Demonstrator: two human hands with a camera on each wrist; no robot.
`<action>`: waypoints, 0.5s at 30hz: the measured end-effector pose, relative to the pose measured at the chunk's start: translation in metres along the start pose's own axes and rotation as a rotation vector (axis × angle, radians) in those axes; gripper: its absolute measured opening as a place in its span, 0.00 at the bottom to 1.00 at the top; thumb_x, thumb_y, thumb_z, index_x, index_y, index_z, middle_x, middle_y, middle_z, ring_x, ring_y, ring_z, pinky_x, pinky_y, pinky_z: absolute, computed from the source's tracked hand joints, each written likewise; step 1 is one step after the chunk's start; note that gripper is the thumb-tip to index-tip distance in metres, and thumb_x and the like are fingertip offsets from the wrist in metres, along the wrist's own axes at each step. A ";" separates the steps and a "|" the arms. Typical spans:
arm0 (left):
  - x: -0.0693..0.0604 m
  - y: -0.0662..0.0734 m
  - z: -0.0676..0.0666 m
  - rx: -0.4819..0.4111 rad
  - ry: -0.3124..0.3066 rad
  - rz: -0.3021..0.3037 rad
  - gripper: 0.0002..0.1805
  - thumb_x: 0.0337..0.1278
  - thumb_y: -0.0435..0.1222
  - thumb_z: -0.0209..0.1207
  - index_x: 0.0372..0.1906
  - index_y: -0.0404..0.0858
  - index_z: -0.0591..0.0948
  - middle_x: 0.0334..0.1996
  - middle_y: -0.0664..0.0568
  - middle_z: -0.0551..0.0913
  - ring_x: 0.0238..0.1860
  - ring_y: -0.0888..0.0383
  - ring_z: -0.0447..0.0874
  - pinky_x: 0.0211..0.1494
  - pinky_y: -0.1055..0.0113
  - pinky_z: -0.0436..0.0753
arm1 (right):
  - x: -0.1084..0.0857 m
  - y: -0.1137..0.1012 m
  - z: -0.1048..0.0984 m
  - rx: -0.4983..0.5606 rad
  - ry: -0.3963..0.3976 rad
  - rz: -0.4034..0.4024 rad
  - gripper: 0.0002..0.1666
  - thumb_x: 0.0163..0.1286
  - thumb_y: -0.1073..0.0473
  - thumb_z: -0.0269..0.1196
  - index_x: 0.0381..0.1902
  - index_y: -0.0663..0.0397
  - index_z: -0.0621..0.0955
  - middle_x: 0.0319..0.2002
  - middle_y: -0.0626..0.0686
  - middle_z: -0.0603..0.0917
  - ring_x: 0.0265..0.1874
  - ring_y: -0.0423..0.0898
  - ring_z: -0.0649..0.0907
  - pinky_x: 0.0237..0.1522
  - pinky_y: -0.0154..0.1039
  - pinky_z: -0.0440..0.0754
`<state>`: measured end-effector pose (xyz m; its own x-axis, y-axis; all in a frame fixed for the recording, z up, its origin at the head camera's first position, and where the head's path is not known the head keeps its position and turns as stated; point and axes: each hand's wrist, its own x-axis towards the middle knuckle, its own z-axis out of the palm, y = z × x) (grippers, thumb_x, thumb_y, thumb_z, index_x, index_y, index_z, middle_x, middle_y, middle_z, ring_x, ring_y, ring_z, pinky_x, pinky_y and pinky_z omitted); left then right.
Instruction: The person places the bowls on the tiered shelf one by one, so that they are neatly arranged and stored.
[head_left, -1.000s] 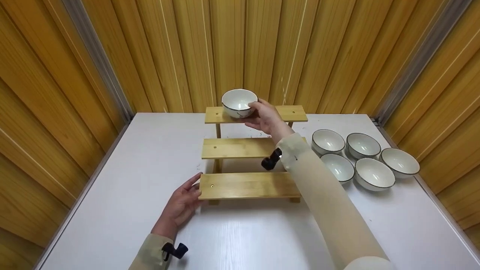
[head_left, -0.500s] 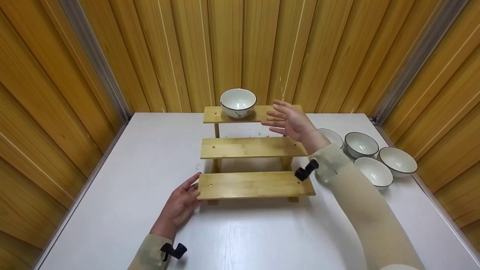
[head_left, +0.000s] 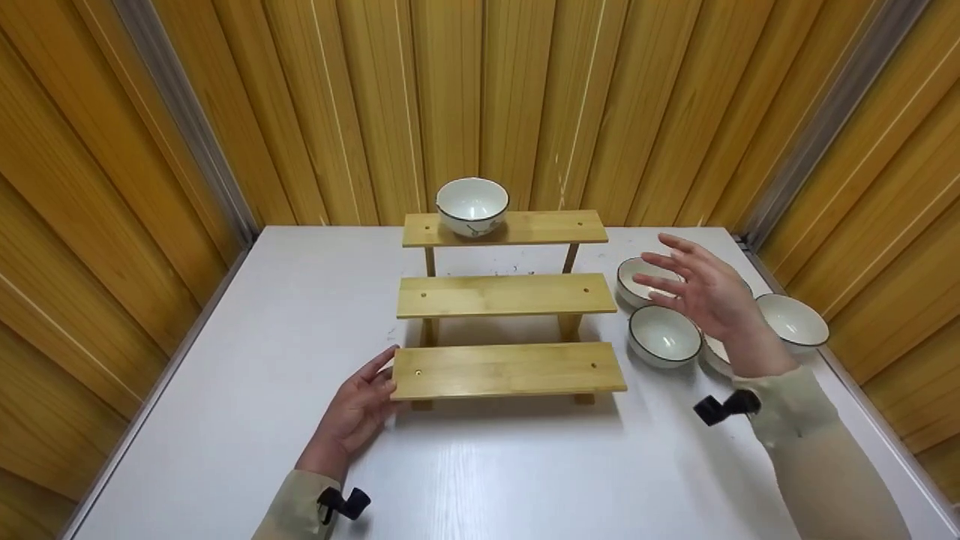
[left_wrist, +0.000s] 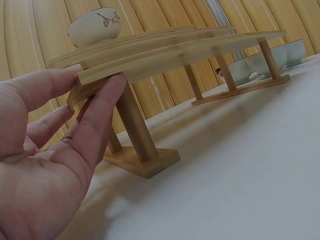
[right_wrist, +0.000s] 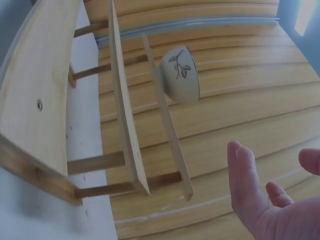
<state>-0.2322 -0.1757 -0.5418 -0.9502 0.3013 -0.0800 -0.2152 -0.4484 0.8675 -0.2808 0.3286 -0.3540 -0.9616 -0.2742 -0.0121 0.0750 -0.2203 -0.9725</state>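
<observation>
A three-step wooden rack (head_left: 510,371) stands in the middle of the white table. One white bowl (head_left: 472,208) with a dark rim sits upright on the left part of its top step; in the right wrist view the bowl (right_wrist: 181,75) shows a brown leaf sprig. My left hand (head_left: 358,409) holds the left end of the bottom step, with digits above and below the board (left_wrist: 150,62) in the left wrist view. My right hand (head_left: 709,296), fingers spread and holding nothing, is above the bowls at the right and partly hides them.
Several matching bowls stand close together right of the rack, among them a near bowl (head_left: 665,341) and a far-right bowl (head_left: 793,322). Wood-patterned walls (head_left: 517,97) enclose the back and sides of the table (head_left: 225,360).
My right hand has let go of the bowl on the top step and moved right, toward the other bowls. My left hand stays at the rack's bottom step.
</observation>
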 end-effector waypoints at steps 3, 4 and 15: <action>0.000 0.000 0.000 -0.005 0.020 -0.008 0.39 0.69 0.22 0.54 0.82 0.40 0.57 0.66 0.48 0.74 0.62 0.54 0.82 0.65 0.59 0.82 | -0.021 0.004 -0.019 0.049 -0.004 -0.045 0.19 0.84 0.54 0.49 0.68 0.43 0.68 0.58 0.48 0.83 0.53 0.48 0.89 0.54 0.40 0.87; 0.000 0.000 0.001 -0.010 0.022 -0.011 0.40 0.69 0.22 0.54 0.82 0.40 0.57 0.66 0.47 0.73 0.62 0.54 0.82 0.66 0.59 0.82 | -0.028 0.005 -0.026 0.073 -0.011 -0.064 0.18 0.84 0.56 0.48 0.68 0.44 0.69 0.58 0.49 0.84 0.53 0.49 0.89 0.54 0.40 0.87; 0.000 0.000 0.003 -0.005 0.026 -0.010 0.40 0.69 0.22 0.54 0.82 0.40 0.56 0.69 0.46 0.71 0.63 0.53 0.81 0.66 0.57 0.82 | -0.090 0.035 -0.092 0.311 -0.048 -0.237 0.24 0.85 0.65 0.36 0.65 0.51 0.76 0.57 0.57 0.87 0.54 0.57 0.89 0.54 0.44 0.88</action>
<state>-0.2314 -0.1739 -0.5401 -0.9536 0.2835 -0.1014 -0.2256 -0.4501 0.8640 -0.2157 0.4321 -0.4084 -0.9491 -0.2233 0.2223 -0.0641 -0.5539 -0.8301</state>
